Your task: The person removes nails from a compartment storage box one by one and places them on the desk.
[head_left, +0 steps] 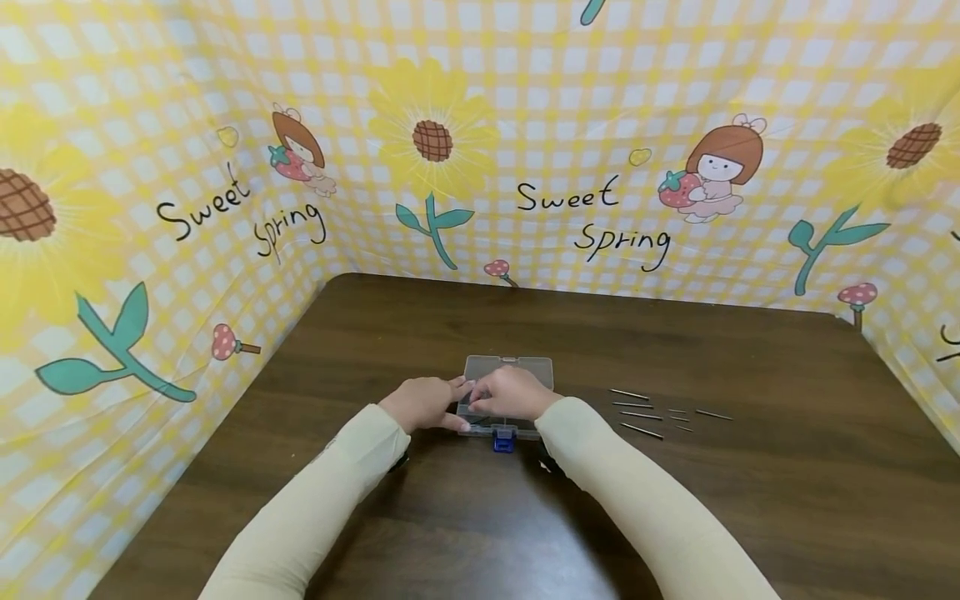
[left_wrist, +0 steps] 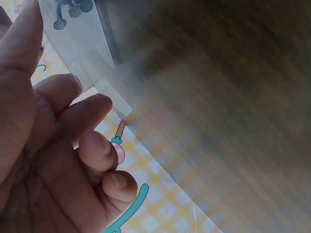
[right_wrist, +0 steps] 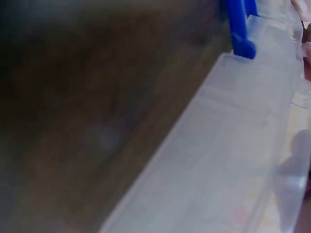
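A clear plastic box [head_left: 483, 432] with a blue latch [head_left: 503, 442] lies on the table, its lid [head_left: 532, 367] raised at the back. My left hand [head_left: 423, 402] holds the box's left end, thumb at the front edge and fingers spread toward the back. In the left wrist view, dark round-ended pieces [left_wrist: 73, 9] show through the plastic. My right hand [head_left: 513, 392] reaches over the box with bent fingers, its fingertips low at the left compartment. I cannot tell whether they pinch anything. The right wrist view shows mostly the box's front wall [right_wrist: 209, 145].
Several thin metal rods [head_left: 637, 415], long and short, lie on the brown table [head_left: 675, 517] right of the box. A yellow checked cloth [head_left: 480, 225] with printed flowers stands around the table's back and sides.
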`<action>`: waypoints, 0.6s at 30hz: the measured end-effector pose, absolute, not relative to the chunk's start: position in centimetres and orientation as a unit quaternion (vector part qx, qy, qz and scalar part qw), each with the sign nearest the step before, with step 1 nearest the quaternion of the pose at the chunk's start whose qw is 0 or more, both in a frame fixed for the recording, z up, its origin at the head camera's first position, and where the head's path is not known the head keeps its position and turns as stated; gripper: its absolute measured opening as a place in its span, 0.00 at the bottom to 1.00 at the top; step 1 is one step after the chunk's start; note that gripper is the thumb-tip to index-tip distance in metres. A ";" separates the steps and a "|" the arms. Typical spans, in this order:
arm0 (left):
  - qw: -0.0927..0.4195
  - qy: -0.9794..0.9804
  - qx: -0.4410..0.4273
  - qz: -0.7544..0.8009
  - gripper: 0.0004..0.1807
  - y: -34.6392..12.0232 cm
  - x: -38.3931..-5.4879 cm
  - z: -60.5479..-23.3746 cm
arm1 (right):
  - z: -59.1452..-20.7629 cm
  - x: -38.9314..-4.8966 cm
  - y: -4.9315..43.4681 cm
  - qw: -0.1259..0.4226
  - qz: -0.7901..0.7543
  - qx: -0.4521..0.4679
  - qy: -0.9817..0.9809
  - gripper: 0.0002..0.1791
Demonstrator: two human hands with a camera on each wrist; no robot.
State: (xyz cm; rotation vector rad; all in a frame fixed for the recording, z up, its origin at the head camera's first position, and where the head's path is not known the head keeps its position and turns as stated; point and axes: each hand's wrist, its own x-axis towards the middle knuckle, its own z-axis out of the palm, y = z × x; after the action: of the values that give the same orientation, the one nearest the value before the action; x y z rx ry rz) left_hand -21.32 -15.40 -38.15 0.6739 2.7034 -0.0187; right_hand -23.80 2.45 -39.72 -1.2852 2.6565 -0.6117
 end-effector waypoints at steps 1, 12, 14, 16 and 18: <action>0.174 0.955 0.240 -0.007 0.41 -15.3 -21.4 -38.1 | -39.7 -23.8 2.4 0.069 -0.193 -0.425 0.882 0.07; 0.168 0.956 0.242 -0.011 0.42 -15.1 -21.4 -37.8 | -39.1 -23.7 1.6 0.112 -0.098 -0.433 0.889 0.05; 0.169 0.955 0.243 -0.011 0.42 -15.1 -21.4 -37.9 | -39.1 -23.6 1.5 0.117 -0.076 -0.433 0.890 0.04; 0.172 0.955 0.243 -0.010 0.42 -15.1 -21.4 -38.0 | -39.0 -23.5 1.4 0.122 -0.058 -0.430 0.893 0.04; 0.172 0.955 0.242 -0.010 0.42 -15.1 -21.4 -38.1 | -38.9 -23.4 1.3 0.127 -0.046 -0.427 0.894 0.05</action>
State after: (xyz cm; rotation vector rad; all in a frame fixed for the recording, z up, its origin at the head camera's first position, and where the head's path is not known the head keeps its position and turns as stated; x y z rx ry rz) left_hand -21.45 -15.09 -38.06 0.6880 2.7107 -0.0290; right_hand -23.39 1.29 -38.88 -1.2414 2.6028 -0.1342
